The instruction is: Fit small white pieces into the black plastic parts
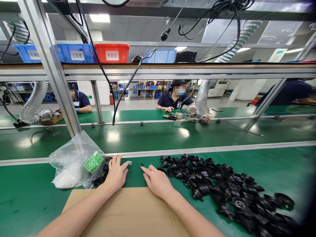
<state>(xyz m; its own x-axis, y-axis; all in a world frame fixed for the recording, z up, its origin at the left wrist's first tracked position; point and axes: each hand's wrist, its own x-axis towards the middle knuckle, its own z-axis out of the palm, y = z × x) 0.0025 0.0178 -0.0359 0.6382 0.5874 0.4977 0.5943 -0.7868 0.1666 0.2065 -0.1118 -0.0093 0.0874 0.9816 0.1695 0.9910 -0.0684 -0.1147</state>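
Tiny black piece (142, 164) is lying on the green bench top (29, 200) in the head view, roughly 10 o'clock from the right hand (158, 181) and right at its index fingertip — can't tell if they actually touch. That hand's index finger is stretched out with the thumb beside it; the other fingers are curled, so I can't tell if anything's tucked in there. Left hand (116, 172) has its fingers loosely spread, thumb apart, palm down. A few tiny pale pieces (130, 163) sit right by its index fingertip, about 2 o'clock from the hand — contact's unclear there too. At 9 o'clock from that hand there's a clear plastic bag (74, 154) with a green label (93, 162) and white contents (65, 179), plus some black parts (98, 181) between bag and hand. Big heap of black round-rimmed parts (233, 186) at 3 o'clock from the right hand, brown sheet (133, 214) under the forearms at 6. Masked co-worker (170, 100) across the bench, around 12.
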